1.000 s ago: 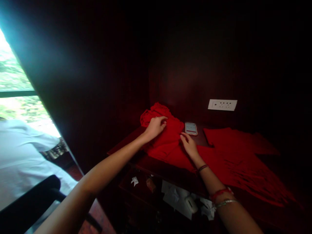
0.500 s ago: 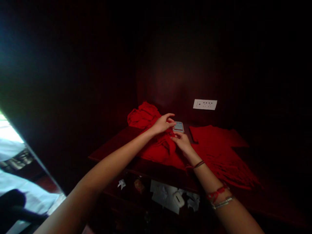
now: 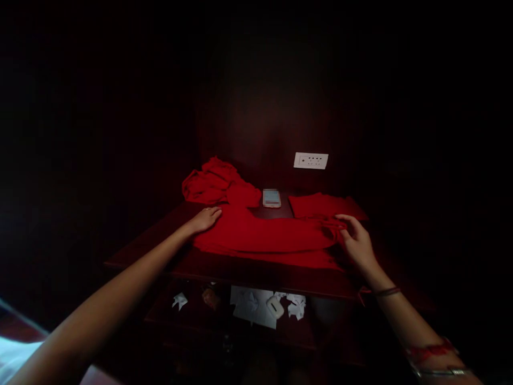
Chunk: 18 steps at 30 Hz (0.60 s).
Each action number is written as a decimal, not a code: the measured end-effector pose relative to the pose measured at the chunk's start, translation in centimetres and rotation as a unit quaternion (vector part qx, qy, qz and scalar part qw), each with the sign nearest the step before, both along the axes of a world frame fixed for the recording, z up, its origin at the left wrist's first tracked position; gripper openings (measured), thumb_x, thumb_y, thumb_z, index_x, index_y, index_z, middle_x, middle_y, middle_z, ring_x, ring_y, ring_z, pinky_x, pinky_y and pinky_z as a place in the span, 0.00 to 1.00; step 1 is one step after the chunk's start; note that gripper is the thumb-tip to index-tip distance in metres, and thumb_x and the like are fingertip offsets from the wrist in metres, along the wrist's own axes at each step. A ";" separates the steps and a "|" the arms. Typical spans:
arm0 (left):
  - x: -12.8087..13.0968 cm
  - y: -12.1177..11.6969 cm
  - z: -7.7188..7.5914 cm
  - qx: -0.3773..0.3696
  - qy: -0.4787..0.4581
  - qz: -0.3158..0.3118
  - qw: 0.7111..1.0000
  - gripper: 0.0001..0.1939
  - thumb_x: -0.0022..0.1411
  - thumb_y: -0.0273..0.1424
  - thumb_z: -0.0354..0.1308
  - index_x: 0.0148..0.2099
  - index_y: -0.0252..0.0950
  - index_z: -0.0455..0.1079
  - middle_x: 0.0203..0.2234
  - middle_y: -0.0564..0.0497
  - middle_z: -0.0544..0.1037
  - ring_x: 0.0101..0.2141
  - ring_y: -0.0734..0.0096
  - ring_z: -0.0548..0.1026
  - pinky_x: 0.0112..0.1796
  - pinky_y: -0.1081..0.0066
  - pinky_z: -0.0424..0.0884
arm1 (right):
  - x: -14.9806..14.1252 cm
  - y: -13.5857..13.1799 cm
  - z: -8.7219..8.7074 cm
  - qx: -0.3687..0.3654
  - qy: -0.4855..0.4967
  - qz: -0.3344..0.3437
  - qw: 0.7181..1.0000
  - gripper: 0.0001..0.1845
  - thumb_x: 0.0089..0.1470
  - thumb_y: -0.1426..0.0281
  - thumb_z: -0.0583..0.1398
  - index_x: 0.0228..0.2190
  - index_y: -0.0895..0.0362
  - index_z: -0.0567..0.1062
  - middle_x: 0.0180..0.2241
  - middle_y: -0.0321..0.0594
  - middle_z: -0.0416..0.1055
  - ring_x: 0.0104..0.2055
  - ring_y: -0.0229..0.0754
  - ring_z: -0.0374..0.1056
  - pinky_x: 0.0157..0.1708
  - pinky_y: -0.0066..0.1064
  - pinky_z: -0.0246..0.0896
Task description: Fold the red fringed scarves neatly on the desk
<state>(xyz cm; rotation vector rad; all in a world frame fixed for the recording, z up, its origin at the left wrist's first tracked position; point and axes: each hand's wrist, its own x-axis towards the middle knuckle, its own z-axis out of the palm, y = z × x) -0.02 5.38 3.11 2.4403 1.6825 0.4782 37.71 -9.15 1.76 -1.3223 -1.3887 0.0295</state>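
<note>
Red cloth (image 3: 276, 234), one length, fringed at right: laid across the counter (image 3: 140, 247), between the hands. Hands: now well apart, where half a second ago they were near each other beside the phone (image 3: 271, 198); fringe, then spread over the counter's right side, now gathered at the right hand. Left hand (image 3: 206, 219): laid on the cloth's left end; whether it grips, cannot tell. Right hand (image 3: 358, 245): thumb and fingers pinched on the fringed end. Bunched red cloth (image 3: 220, 184), behind the left end, and flat red cloth (image 3: 320, 205), behind the right: any join to the main length unclear. Phone screen: unreadable. Counter's right end: lost in shadow
</note>
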 end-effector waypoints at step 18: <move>-4.4 0.6 3.8 0.073 -0.075 0.117 0.988 0.25 0.48 0.39 0.53 0.50 0.38 0.60 0.29 0.55 0.73 0.38 0.59 0.67 0.37 0.69 0.59 | 0.8 0.7 -0.5 -0.306 -0.149 -0.145 0.929 0.22 0.35 0.75 0.58 0.38 0.54 0.68 0.27 0.37 0.70 0.27 0.38 0.64 0.26 0.26 0.56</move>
